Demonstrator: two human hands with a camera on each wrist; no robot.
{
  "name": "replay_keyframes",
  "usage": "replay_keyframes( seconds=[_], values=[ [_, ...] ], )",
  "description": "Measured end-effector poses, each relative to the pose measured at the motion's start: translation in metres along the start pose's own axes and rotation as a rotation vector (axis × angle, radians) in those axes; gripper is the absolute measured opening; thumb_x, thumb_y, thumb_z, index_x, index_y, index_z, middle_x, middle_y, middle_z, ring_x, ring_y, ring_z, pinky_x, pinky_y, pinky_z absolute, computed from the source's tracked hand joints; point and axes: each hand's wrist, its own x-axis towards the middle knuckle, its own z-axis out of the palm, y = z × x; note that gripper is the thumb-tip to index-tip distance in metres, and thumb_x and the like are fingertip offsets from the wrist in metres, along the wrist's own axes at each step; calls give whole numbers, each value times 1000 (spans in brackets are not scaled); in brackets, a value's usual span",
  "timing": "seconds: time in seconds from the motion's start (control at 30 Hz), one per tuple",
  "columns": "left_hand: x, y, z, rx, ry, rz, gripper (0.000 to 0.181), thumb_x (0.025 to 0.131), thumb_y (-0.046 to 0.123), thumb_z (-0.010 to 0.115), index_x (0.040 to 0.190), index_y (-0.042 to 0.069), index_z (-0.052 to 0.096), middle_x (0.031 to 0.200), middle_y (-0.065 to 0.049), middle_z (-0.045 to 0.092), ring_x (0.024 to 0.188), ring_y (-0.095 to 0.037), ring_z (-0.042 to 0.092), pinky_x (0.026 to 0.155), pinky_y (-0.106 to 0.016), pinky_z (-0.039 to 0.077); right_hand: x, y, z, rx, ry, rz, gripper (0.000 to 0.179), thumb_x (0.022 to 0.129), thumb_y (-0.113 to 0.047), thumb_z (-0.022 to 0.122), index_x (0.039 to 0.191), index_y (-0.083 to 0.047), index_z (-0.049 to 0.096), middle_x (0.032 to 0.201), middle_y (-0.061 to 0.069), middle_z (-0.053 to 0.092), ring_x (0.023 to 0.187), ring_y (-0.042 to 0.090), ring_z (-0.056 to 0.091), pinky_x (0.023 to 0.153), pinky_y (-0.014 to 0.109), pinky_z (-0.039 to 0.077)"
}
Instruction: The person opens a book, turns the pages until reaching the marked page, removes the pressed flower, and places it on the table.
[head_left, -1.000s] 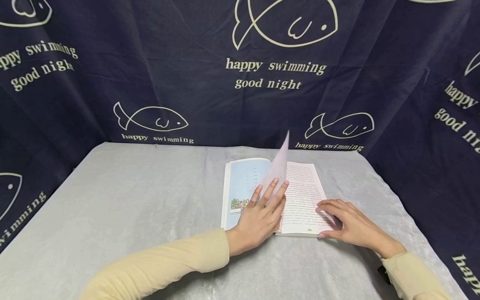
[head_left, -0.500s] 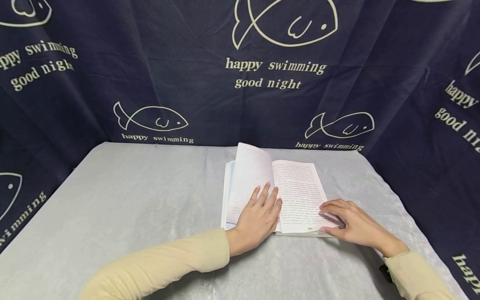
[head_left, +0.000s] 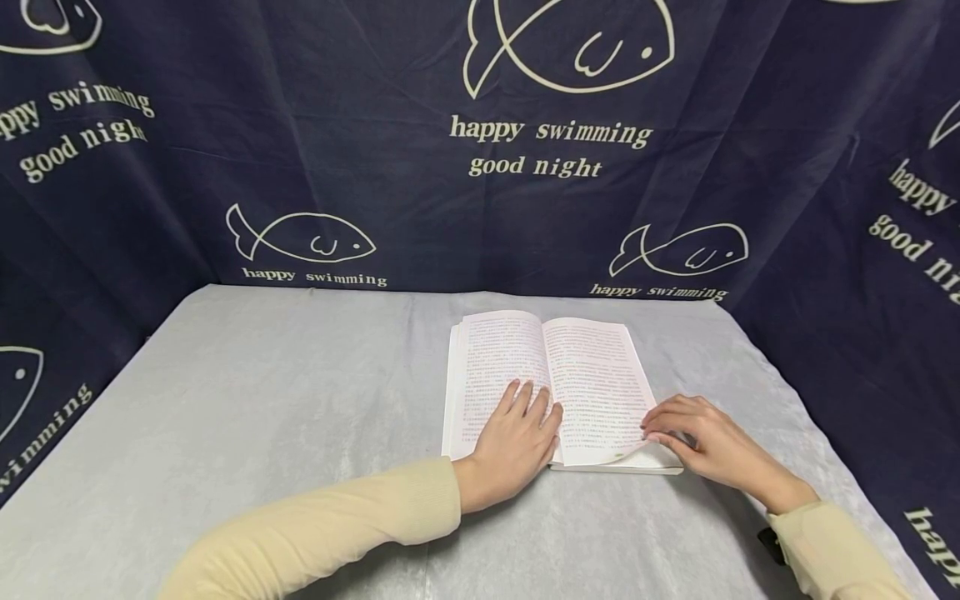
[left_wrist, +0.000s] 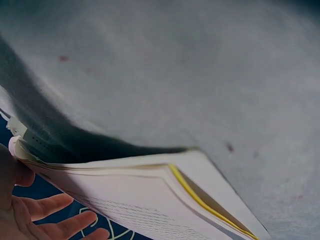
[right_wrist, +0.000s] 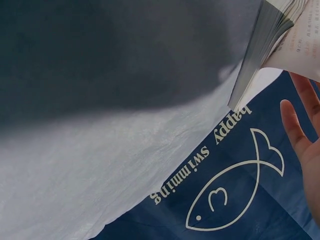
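An open book (head_left: 592, 375) with printed text on both pages lies right of the table's middle. My left hand (head_left: 513, 437) rests flat across the lower left page, its straight fingers reaching to the centre fold. At the lower right corner, my right hand (head_left: 697, 437) pinches a page between thumb and fingertips, and that corner curls up off the pages beneath. In the left wrist view, a yellow-edged sheet (left_wrist: 200, 200) shows under the left-hand pages, with the left hand (left_wrist: 45, 215) at the lower left. The right wrist view shows the book's page block (right_wrist: 267, 40) beside the right hand (right_wrist: 307, 125).
A light grey cloth (head_left: 300, 392) covers the table. Behind and along both sides hangs a dark blue curtain (head_left: 420, 200) with white fish and lettering. The book sits nearer the table's right edge than its left.
A raised page has swung over to the left and now lies flat under my left hand's side. My right hand has lifted the lower right corner of the page on the right.
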Motion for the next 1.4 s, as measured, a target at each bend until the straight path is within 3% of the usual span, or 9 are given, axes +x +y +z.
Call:
replay_keyframes(
  seconds=[0.2,0.37,0.7,1.1,1.23,1.33,1.4],
  values=[
    [0,1,-2,-29,-15,11,41,95,38,33,126,16,49,128,-6,51,118,-26,48,105,-43,29,1,0,3,11,29,-41,29,64,2,71,86,-15,66,86,-6,64,88,15,57,82,26,34],
    [0,2,-2,-38,-13,39,40,96,37,32,124,15,51,127,-7,53,116,-25,49,105,-43,30,2,-1,2,-13,3,-19,26,65,2,69,85,-15,65,87,-8,64,89,10,57,81,25,35],
    [0,2,-1,-52,2,30,40,96,37,33,120,15,54,124,-7,55,113,-25,51,104,-43,31,4,-3,2,-20,-27,-10,18,70,0,65,83,-12,63,89,-5,64,87,10,58,81,23,37],
    [1,3,1,-50,-14,27,40,95,38,33,119,15,56,123,-7,56,113,-25,53,103,-43,32,4,-3,-1,4,0,-46,27,63,-1,71,82,-18,64,88,-8,64,86,9,57,81,24,35],
    [1,3,1,-58,-13,31,41,95,39,32,118,15,56,124,-7,55,114,-26,52,104,-43,31,4,-3,-2,36,11,-56,22,65,-7,73,79,-21,64,88,-7,64,87,10,57,81,24,34],
    [1,4,1,-81,-8,31,44,95,42,32,118,14,57,124,-8,55,115,-27,51,104,-43,31,4,-3,-2,53,17,-51,8,76,-20,71,77,-22,63,88,-5,65,87,11,56,81,23,34],
    [1,5,1,-101,-7,29,47,95,46,31,117,14,57,124,-8,55,116,-27,51,104,-42,31,4,-3,-2,59,18,-36,8,77,-24,70,76,-23,62,89,-5,65,87,10,57,80,23,35]
  ],
)
